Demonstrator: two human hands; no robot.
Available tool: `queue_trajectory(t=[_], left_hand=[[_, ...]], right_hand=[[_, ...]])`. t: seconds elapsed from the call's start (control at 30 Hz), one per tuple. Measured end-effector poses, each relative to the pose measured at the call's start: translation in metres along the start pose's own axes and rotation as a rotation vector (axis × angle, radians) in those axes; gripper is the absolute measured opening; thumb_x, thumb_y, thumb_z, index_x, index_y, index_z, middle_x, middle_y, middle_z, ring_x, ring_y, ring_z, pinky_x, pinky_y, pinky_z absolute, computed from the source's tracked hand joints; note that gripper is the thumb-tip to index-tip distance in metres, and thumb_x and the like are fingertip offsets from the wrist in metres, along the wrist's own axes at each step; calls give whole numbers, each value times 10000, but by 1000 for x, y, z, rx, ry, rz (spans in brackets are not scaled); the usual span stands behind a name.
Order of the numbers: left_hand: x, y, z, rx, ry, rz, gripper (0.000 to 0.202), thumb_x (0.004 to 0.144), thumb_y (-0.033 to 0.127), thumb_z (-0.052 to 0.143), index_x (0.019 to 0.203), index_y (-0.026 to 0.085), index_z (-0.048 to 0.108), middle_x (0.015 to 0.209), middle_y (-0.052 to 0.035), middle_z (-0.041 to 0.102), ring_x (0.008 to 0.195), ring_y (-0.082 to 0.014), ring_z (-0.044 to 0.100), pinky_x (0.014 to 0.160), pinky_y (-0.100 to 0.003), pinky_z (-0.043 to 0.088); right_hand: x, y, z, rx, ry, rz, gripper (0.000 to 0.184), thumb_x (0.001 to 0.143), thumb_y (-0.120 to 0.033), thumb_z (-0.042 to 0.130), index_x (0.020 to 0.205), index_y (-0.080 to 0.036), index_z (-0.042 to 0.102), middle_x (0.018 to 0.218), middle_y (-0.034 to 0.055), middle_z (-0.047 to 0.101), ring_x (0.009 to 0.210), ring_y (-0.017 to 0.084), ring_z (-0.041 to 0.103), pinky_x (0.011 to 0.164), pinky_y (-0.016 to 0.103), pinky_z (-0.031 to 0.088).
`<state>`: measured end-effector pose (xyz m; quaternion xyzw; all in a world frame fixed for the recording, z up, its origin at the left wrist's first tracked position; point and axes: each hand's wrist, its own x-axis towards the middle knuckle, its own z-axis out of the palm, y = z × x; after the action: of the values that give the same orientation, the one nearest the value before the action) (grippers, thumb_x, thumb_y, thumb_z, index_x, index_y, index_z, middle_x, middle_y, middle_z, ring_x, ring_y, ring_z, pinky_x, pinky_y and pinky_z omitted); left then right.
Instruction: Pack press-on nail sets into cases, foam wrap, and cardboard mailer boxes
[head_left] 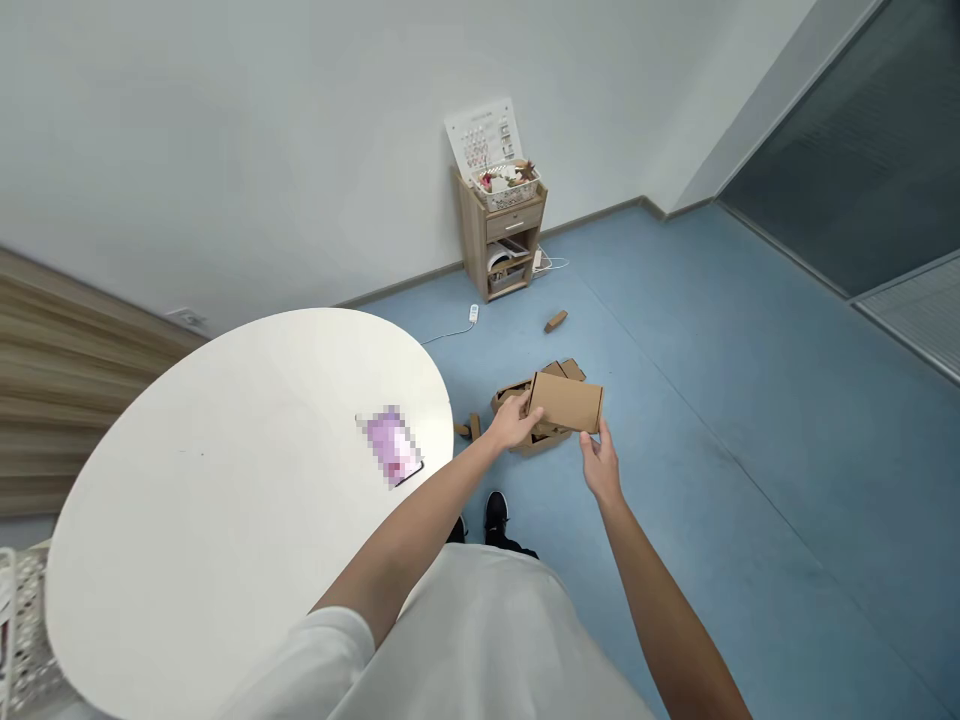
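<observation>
A flat, closed cardboard box (568,402) is held up between my two hands, above the floor and to the right of the table. My left hand (513,420) grips its left end, with the thumb on the near corner. At the lower right corner, the fingers of my right hand (602,465) close on the box's edge. Behind and below it, a larger open cardboard carton (541,443) with other cardboard pieces sits on the floor, partly hidden by the held box and my left hand.
A round white table (247,520) stands at my left, bearing a blurred-out purple-screened phone (391,446). Small cardboard pieces (556,321) lie on the blue floor. Against the wall is a wooden cabinet (472,235) with a white basket (510,193) on top. A cable with a white socket (473,314) crosses the floor.
</observation>
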<state>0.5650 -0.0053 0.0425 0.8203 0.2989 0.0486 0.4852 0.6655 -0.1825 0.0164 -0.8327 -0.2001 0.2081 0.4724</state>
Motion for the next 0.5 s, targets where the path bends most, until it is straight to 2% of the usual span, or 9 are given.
queue_trajectory(t=[0.1,0.2,0.33,0.43,0.5], left_hand=[[-4,1,3,70,6,45,587,769,450,458,1262,149,358,1220,-128,449,1145,-258,393,945,-386,319],[-34,-14,5,96,-37,33,561,747,415,499,1227,139,408,1248,-141,435,1152,-261,399,970,-391,305],[-90,-37,-4,27,-7,-68,512,738,405,513,1177,145,468,1198,-133,493,1096,-258,465,931,-393,355],[-131,-51,-25,-99,66,-182,495,732,414,522,1171,189,472,1151,-95,539,995,-225,542,844,-356,427],[-160,-59,-44,-150,181,-253,493,739,419,512,1171,187,468,1129,-93,551,956,-210,563,798,-333,448]], right_hand=[[-10,8,2,15,-38,75,723,759,-542,391,1357,-211,154,1403,91,221,1173,239,407,953,372,331],[-34,21,15,23,-130,114,687,758,-542,383,1336,-203,230,1410,102,192,1140,243,446,949,379,338],[-60,18,40,48,-271,51,618,760,-510,404,1286,-196,324,1339,114,346,1034,225,533,901,382,388],[-67,-8,67,75,-392,-112,521,764,-482,415,1198,-194,433,1195,111,506,909,214,589,817,369,444],[-70,-31,89,83,-528,-236,463,765,-466,422,1134,-194,483,1105,106,565,803,203,613,739,353,472]])
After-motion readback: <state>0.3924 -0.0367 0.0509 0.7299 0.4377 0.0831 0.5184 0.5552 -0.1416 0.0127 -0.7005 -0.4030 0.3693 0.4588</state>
